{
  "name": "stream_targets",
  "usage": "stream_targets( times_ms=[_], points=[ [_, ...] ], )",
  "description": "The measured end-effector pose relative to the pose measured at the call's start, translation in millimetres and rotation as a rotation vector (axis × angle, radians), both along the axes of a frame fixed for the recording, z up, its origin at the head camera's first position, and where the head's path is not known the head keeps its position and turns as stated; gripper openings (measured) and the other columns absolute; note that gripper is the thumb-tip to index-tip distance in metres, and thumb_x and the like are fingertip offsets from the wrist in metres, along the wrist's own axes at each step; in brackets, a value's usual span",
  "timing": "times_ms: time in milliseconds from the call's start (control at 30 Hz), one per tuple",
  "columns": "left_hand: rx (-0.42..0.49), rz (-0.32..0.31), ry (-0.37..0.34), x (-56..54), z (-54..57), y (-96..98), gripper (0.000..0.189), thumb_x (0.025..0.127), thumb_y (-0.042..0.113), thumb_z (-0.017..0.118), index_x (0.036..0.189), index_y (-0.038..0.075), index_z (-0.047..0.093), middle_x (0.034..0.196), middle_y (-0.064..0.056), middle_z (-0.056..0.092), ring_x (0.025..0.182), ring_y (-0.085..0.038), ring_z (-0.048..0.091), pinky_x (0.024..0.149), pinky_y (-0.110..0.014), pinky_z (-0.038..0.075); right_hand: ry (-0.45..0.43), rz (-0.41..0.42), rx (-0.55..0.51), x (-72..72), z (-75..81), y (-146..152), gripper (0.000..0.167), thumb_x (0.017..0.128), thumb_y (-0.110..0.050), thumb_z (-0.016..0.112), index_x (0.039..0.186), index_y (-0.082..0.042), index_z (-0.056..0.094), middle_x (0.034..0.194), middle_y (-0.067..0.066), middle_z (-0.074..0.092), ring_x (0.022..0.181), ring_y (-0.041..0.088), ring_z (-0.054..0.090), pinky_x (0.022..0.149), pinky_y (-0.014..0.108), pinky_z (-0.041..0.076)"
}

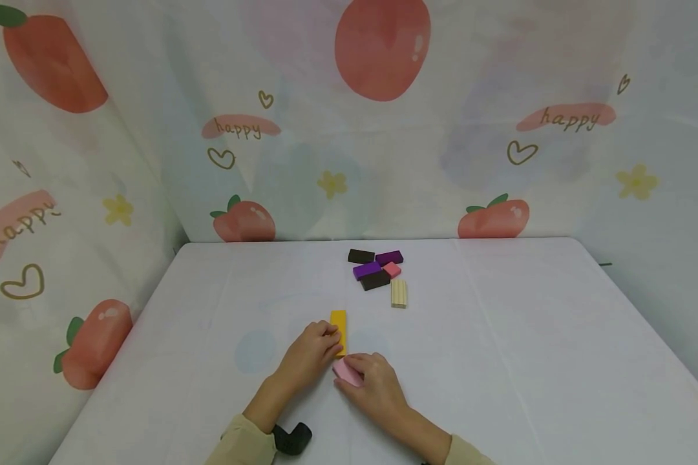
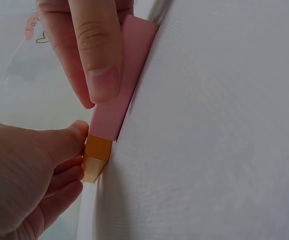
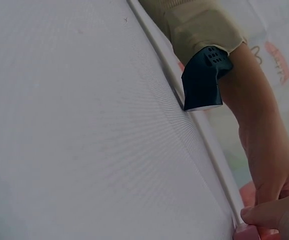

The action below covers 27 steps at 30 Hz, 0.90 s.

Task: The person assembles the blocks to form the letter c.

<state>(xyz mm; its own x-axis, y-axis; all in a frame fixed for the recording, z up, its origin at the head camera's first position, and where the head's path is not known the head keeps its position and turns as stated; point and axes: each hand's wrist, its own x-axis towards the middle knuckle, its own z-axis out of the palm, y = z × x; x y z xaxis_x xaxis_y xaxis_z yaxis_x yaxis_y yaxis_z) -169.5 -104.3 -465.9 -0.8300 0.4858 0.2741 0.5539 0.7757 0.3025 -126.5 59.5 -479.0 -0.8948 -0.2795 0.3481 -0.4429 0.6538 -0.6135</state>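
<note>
A long yellow block [image 1: 338, 318] lies on the white table, pointing away from me. My left hand [image 1: 309, 352] holds it from the left, thumb and fingertips at its side. Near its close end is a pink block [image 1: 349, 372], set at a slant. My right hand [image 1: 379, 385] pinches this one between thumb and fingers. In the left wrist view, the pink block [image 2: 134, 60] meets the end of the yellow block [image 2: 98, 150], and the right thumb [image 2: 102, 75] lies along the pink face. Only a corner of the pink block [image 3: 247, 232] shows in the right wrist view.
Farther back on the table [image 1: 500, 349] is a loose group: two dark blocks [image 1: 375, 280], a purple block [image 1: 389, 258], a violet block [image 1: 367, 270], a small coral-pink block [image 1: 392, 270] and a striped cream block [image 1: 399, 294]. A black wrist device [image 1: 293, 439] sits by the left sleeve.
</note>
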Motion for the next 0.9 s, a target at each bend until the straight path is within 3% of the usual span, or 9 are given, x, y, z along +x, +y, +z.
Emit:
stream_targets(
  times_ms=[367, 567, 733, 900],
  points=[
    [-0.001, 0.008, -0.003, 0.2, 0.7, 0.1, 0.032, 0.088, 0.022, 0.063, 0.111, -0.001, 0.066, 0.108, -0.008, 0.057, 0.097, -0.020, 0.052, 0.087, -0.031, 0.046, 0.014, 0.006, -0.003, -0.4, 0.2, 0.8, 0.039, 0.072, -0.027, 0.079, 0.100, -0.002, 0.071, 0.097, 0.005, 0.068, 0.079, 0.014, 0.054, 0.060, 0.022, 0.043],
    [0.026, 0.012, -0.003, -1.7, -0.5, 0.4, 0.030, 0.087, 0.021, 0.064, 0.107, -0.001, 0.068, 0.107, -0.008, 0.059, 0.096, -0.020, 0.054, 0.086, -0.031, 0.047, 0.058, -0.050, 0.030, -4.7, 6.7, 4.7, 0.049, 0.072, -0.040, 0.077, 0.104, -0.003, 0.069, 0.103, 0.005, 0.066, 0.094, 0.017, 0.057, 0.079, 0.032, 0.049],
    [0.058, 0.012, -0.006, -3.8, -2.3, 0.2, 0.028, 0.086, 0.020, 0.065, 0.106, 0.000, 0.068, 0.105, -0.007, 0.060, 0.095, -0.019, 0.054, 0.086, -0.031, 0.047, 0.027, -0.106, 0.023, -24.4, 15.3, 17.5, 0.045, 0.074, -0.033, 0.076, 0.106, -0.002, 0.068, 0.106, 0.007, 0.064, 0.099, 0.022, 0.056, 0.082, 0.036, 0.049],
    [0.061, 0.025, -0.012, -4.7, -4.6, 0.3, 0.028, 0.086, 0.021, 0.066, 0.106, 0.002, 0.069, 0.105, -0.005, 0.061, 0.095, -0.017, 0.054, 0.086, -0.029, 0.047, 0.076, -0.154, 0.007, -49.2, 20.1, 32.4, 0.039, 0.073, -0.026, 0.079, 0.101, -0.001, 0.069, 0.103, 0.009, 0.065, 0.100, 0.025, 0.056, 0.084, 0.039, 0.048]
  ],
)
